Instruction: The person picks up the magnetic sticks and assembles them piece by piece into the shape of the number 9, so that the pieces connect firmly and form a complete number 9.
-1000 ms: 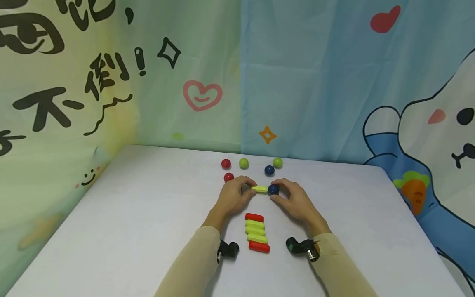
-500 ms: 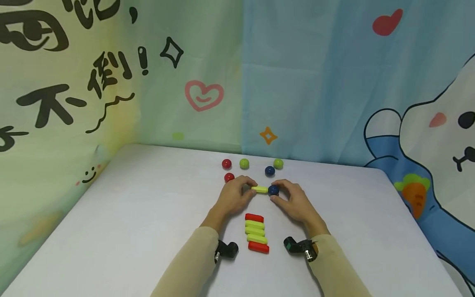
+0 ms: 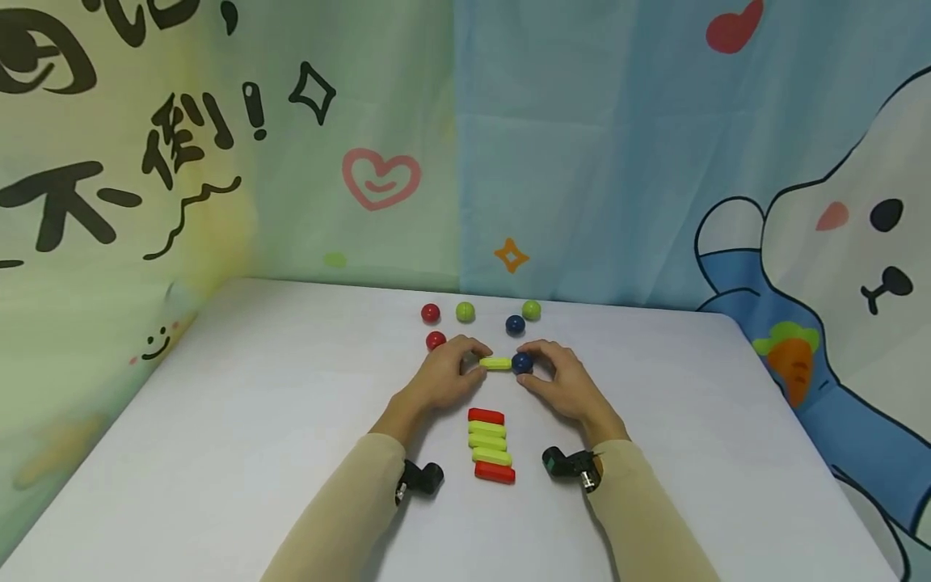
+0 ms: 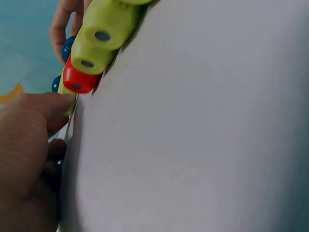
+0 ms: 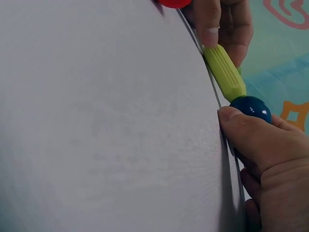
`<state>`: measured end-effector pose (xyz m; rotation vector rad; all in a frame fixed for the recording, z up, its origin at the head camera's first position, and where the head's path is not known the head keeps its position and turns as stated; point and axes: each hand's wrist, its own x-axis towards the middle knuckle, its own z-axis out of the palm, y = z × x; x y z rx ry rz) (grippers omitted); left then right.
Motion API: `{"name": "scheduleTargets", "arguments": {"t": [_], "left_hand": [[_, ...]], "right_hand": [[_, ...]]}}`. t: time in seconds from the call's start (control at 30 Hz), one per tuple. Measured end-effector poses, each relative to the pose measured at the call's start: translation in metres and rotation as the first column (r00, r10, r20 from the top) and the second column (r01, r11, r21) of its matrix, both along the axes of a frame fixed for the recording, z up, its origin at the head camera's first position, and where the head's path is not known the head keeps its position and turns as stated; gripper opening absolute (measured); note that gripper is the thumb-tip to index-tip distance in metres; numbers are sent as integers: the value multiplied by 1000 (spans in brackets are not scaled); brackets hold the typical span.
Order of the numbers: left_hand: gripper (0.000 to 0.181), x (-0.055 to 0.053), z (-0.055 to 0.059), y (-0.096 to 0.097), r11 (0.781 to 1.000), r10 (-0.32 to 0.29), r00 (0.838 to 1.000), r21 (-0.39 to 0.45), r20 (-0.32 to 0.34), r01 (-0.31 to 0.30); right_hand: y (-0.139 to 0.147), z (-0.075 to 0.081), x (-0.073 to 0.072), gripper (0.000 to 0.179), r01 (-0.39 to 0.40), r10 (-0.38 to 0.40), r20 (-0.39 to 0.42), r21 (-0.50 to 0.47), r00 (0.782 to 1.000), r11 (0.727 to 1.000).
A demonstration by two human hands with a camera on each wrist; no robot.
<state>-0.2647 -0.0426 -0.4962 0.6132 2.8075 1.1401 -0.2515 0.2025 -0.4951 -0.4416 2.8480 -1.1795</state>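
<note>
In the head view my left hand (image 3: 445, 373) pinches the left end of a yellow-green ridged rod (image 3: 497, 364) between thumb and fingers. A dark blue ball (image 3: 522, 363) sits against the rod's other end. My right hand (image 3: 569, 380) grips that ball from the right, thumb in front and fingers behind. Up close in the right wrist view, the ball (image 5: 251, 108) touches the rod (image 5: 225, 72). The left wrist view shows my left thumb (image 4: 50, 102) on the rod, whose far part is hidden behind a red rod (image 4: 78, 79).
Nearer the body, a column of short rods (image 3: 487, 443) lies side by side, red at both ends and yellow-green between. Behind the hands rest red balls (image 3: 431, 314), green balls (image 3: 465, 312) and another blue ball (image 3: 515, 325). A printed curtain (image 3: 582, 162) backs the white table (image 3: 291, 420).
The head view has shifted, so the whole scene appears slightly further left and up. Both hands keep their hold on the rod and ball, which still touch.
</note>
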Motion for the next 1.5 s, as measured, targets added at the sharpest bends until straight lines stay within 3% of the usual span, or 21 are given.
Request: {"name": "scheduleTargets", "arguments": {"t": [0.27,0.47,0.73,0.9,1.07,1.5], "left_hand": [[36,1,9,-6,999,-42,999,-30,33,43],[35,4,20,-7,993,-72,997,-95,-23,69],[35,8,34,-16,982,-47,991,-187,-124,24],[36,7,33,-22,980,-32,976,-201,-215,-12],[33,4,32,-31,987,-1,953,-151,-303,-47],[32,0,27,-43,984,33,959,-159,-280,-80]], "right_hand": [[0,-2,2,43,12,-12,9,-3,1000,1000],[3,-1,0,44,10,-10,-5,0,1000,1000],[-2,4,-2,44,15,-14,29,-22,999,1000],[-1,4,0,45,37,-36,56,-10,998,999],[0,4,1,45,41,-41,60,-9,997,999],[0,3,1,56,60,-61,62,24,996,998]]}}
